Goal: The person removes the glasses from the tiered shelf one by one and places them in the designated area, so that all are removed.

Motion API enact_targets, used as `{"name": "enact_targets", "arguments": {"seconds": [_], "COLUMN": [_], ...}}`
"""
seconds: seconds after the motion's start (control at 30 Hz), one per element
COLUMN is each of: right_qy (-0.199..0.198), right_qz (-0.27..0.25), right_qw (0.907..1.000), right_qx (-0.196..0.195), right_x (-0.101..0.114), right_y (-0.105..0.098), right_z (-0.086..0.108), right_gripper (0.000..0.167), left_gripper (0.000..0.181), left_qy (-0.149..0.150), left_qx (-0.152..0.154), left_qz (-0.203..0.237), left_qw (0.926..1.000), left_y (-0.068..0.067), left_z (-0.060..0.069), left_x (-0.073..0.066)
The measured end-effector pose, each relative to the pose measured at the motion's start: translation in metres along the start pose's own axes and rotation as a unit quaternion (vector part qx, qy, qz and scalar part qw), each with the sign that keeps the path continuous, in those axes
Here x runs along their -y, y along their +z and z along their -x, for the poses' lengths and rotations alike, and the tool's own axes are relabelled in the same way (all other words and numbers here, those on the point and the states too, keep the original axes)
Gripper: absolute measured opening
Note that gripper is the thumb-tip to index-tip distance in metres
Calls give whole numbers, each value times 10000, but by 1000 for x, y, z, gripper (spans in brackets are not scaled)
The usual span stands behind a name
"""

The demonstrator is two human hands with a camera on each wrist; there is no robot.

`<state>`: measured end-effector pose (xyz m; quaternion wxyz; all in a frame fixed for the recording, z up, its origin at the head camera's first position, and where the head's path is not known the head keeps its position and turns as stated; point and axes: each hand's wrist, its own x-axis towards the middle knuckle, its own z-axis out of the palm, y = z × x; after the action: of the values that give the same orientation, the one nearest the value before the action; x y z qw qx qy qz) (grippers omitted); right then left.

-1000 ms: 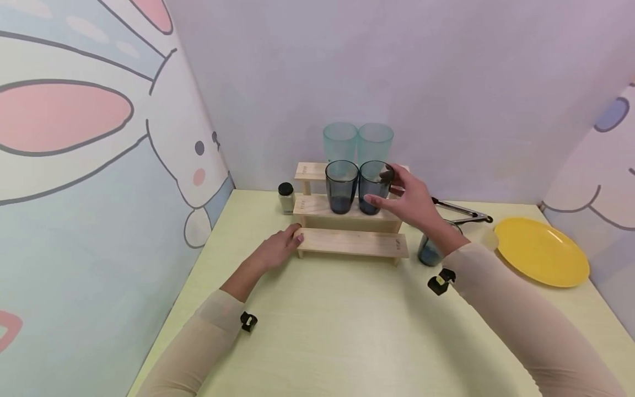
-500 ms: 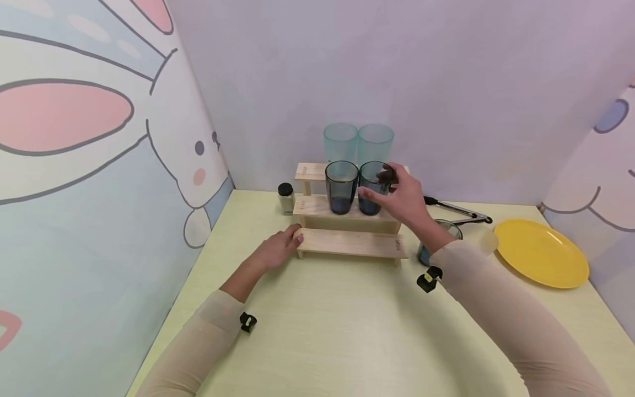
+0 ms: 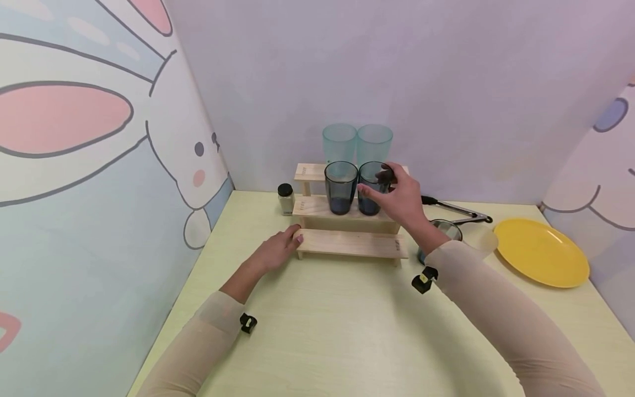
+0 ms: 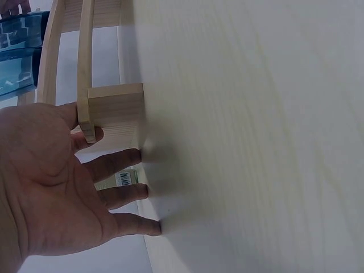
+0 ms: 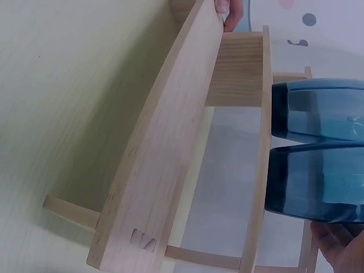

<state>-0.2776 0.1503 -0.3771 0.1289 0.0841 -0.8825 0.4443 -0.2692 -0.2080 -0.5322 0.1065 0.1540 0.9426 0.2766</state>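
Note:
A three-step wooden rack point(image 3: 347, 242) stands on the table. My left hand point(image 3: 275, 251) pinches the left end of its lowest step between thumb and index finger; in the left wrist view the other fingers of that hand point(image 4: 51, 182) reach down to the tabletop. Two dark blue-grey tumblers stand upright side by side on the middle step, a left tumbler point(image 3: 340, 190) and a right tumbler point(image 3: 368, 205). From the right side, my right hand point(image 3: 404, 201) holds the right tumbler, thumb in front and fingers behind. Two pale teal tumblers point(image 3: 339, 140) stand on the top step.
Left of the rack is a small jar point(image 3: 286, 199) with a black lid. To the right, another dark tumbler point(image 3: 448, 229) is partly hidden by my right forearm. Tongs point(image 3: 461, 209), a pale round item point(image 3: 483, 240) and a yellow plate point(image 3: 541, 252) lie beyond it.
My right hand and forearm have shifted slightly left, the thumb moving a little up and left across the tumbler's front. My left hand and the tumblers keep their places.

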Motion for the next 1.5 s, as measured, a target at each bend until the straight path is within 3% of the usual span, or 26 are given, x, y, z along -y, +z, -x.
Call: {"name": "enact_targets", "arguments": {"seconds": [0.17,0.33,0.53,0.8,1.03,1.1,1.3,1.37,1.5], "right_qy": [90,88,-75,-354,13,147,352,400,477], "right_qz": [-47,-3,-61,-359,-520,-542,-557,-564,-623], "right_qw": [9999,9999,9999,9985,9986,9984,9978,9975,9969], "right_qx": [-46,-61,-114,-209,15,83,123,105,26], "right_x": [1,0,-4,-2,1,1,-6,-10,-16], "right_y": [-2,-6,-9,-21,-45,-52,-72,-78,-89], "right_z": [-1,1,4,4,10,11,14,15,18], "right_gripper": [89,88,79,71,75,78,81,81,80], "left_gripper": [86,82,79,84,81,83,73,73,86], "left_qy": [120,-42,63,187,145,187,154,150,194], "left_qx": [45,25,-39,-54,-90,-90,50,23,-117], "left_qz": [-35,76,-51,-69,-44,-101,80,93,-83], "left_qw": [9999,10000,10000,9998,9998,9997,9998,9998,9997], "left_y": [-11,-4,7,0,5,1,-21,-17,1], "left_z": [10,0,-8,2,-5,-1,22,17,0], "left_x": [-15,-4,11,-1,8,3,-34,-27,2]}}
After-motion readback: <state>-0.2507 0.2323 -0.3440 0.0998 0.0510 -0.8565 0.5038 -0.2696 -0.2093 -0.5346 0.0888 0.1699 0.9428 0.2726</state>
